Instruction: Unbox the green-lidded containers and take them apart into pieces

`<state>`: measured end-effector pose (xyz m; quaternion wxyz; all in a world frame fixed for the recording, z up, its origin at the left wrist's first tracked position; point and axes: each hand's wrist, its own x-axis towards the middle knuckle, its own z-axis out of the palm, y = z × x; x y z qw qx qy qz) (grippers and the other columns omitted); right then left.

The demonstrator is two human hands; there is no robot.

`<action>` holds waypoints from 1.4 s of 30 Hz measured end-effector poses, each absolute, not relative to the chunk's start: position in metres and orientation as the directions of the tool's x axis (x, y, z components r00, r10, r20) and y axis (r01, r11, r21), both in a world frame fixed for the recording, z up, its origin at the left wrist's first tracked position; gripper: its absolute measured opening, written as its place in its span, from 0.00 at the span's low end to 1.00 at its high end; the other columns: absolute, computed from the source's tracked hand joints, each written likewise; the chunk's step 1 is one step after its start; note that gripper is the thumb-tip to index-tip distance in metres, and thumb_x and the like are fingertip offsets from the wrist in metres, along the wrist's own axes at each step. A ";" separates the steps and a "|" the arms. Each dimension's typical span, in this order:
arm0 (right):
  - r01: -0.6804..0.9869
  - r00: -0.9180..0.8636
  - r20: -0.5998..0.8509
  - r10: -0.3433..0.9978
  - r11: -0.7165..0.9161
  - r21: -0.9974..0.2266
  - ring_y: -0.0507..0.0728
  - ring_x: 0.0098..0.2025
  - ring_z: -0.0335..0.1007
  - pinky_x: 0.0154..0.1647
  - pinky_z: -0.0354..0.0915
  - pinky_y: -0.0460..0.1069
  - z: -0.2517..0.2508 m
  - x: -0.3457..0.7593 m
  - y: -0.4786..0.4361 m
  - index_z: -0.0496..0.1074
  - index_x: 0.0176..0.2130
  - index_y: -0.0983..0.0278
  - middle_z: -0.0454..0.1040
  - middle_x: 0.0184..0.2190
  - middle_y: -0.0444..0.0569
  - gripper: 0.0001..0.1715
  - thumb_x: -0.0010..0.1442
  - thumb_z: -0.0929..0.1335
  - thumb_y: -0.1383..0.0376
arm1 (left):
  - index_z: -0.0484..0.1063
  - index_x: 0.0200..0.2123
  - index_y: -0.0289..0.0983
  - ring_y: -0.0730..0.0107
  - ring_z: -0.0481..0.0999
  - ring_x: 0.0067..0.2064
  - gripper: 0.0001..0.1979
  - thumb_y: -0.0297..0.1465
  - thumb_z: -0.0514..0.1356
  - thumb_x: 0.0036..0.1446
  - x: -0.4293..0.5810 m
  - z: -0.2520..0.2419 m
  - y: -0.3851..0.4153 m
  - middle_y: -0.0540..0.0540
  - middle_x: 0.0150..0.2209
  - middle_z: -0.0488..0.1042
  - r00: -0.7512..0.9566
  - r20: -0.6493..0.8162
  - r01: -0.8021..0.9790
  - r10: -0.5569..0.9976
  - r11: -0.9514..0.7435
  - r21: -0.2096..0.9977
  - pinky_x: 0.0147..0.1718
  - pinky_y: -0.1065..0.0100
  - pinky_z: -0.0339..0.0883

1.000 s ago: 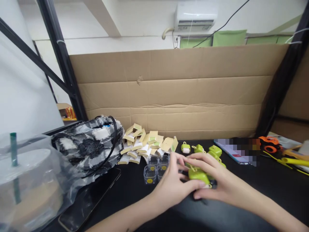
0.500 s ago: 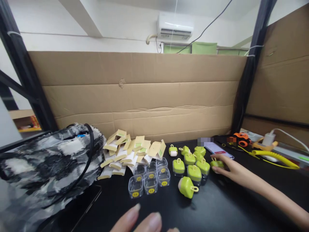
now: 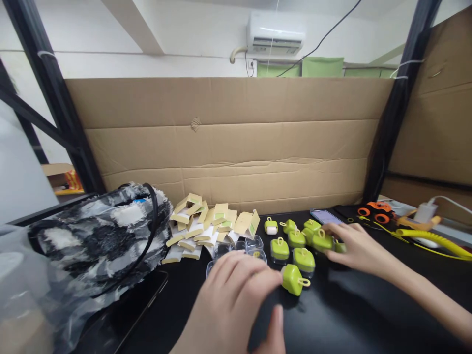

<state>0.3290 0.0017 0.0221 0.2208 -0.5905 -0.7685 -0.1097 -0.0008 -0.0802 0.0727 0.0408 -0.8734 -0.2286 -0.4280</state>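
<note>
My right hand (image 3: 352, 246) reaches in from the right, its thumb and fingers closed about a small lime-green lidded container (image 3: 321, 241) with a pale loop on top. Another green container (image 3: 339, 247) shows partly under that hand. My left hand (image 3: 239, 290) is in the foreground, thumb apart from its curved fingers, with nothing visible in it. Its index fingertip comes close to a tipped green container (image 3: 294, 280); whether they touch I cannot tell. Behind it, several clear plastic cups (image 3: 254, 242) are largely hidden. More green-lidded containers (image 3: 304, 259) stand between the hands.
Folded card sleeves (image 3: 195, 228) lie piled behind the cups. To the left are a fluffy black-and-white bag (image 3: 110, 236) and a dark flat device (image 3: 143, 300). A phone (image 3: 324, 216), an orange toy car (image 3: 376, 211) and a yellow coiled cord (image 3: 431, 237) lie at the right.
My left hand has come up from the bottom edge, over the clear cups. My right hand has let go of one green container and taken hold of the one beside it. The view has shifted slightly.
</note>
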 end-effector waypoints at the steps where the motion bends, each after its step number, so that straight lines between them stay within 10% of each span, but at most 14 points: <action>1: 0.949 -0.175 0.514 0.840 0.283 -0.140 0.65 0.38 0.73 0.45 0.62 0.62 0.028 0.327 0.000 0.68 0.43 0.63 0.77 0.36 0.54 0.19 0.49 0.67 0.60 | 0.61 0.47 0.45 0.63 0.75 0.44 0.20 0.22 0.56 0.53 0.005 0.069 -0.069 0.48 0.41 0.74 0.532 0.725 0.419 0.438 -0.880 0.224 0.44 0.58 0.71; 8: 0.296 -0.451 0.419 0.788 0.575 -0.763 0.62 0.49 0.70 0.50 0.65 0.56 0.054 0.261 -0.004 0.62 0.50 0.59 0.73 0.48 0.53 0.24 0.54 0.68 0.58 | 0.47 0.57 0.37 0.63 0.72 0.48 0.30 0.40 0.57 0.58 0.036 0.037 -0.019 0.35 0.54 0.64 0.564 0.244 -0.101 0.789 -0.227 0.969 0.48 0.58 0.66; 12: 0.115 -0.600 0.425 0.678 0.599 -0.792 0.62 0.55 0.65 0.53 0.62 0.57 0.046 0.232 0.002 0.66 0.49 0.60 0.67 0.54 0.54 0.24 0.55 0.69 0.55 | 0.56 0.53 0.34 0.64 0.75 0.42 0.30 0.41 0.63 0.53 0.034 0.036 -0.013 0.39 0.45 0.71 0.656 0.115 -0.333 0.746 0.149 0.931 0.46 0.59 0.65; 21: 0.136 -0.327 0.343 0.881 0.403 -0.905 0.51 0.26 0.68 0.28 0.69 0.48 0.023 0.211 -0.012 0.72 0.36 0.62 0.71 0.26 0.44 0.18 0.56 0.68 0.50 | 0.58 0.40 0.39 0.60 0.72 0.42 0.24 0.35 0.68 0.44 0.028 0.021 -0.026 0.46 0.39 0.71 0.392 0.168 0.332 0.904 -0.310 0.891 0.44 0.58 0.64; 31: 0.554 0.020 0.730 0.683 0.600 -0.577 0.57 0.36 0.73 0.38 0.70 0.52 0.057 0.270 -0.002 0.70 0.38 0.58 0.75 0.34 0.47 0.08 0.60 0.66 0.58 | 0.56 0.56 0.41 0.62 0.71 0.48 0.24 0.34 0.55 0.57 -0.026 0.049 -0.013 0.43 0.48 0.68 0.470 0.304 0.331 0.828 -0.485 0.809 0.49 0.57 0.64; 35: 0.818 -0.197 0.669 0.717 0.496 -0.291 0.61 0.31 0.72 0.34 0.67 0.56 0.063 0.321 0.015 0.70 0.34 0.59 0.76 0.30 0.50 0.10 0.59 0.61 0.60 | 0.64 0.51 0.43 0.57 0.66 0.56 0.22 0.36 0.61 0.53 -0.073 0.061 -0.006 0.44 0.52 0.68 0.307 0.343 0.632 0.888 -0.460 0.624 0.56 0.55 0.57; 42: 0.947 -0.277 0.444 0.852 0.321 -0.027 0.59 0.26 0.72 0.28 0.61 0.52 0.040 0.335 0.029 0.72 0.31 0.60 0.77 0.25 0.48 0.12 0.54 0.60 0.68 | 0.66 0.47 0.37 0.61 0.73 0.34 0.20 0.35 0.60 0.50 -0.104 0.054 0.002 0.46 0.37 0.71 0.252 0.233 0.807 0.939 -0.337 0.486 0.34 0.63 0.67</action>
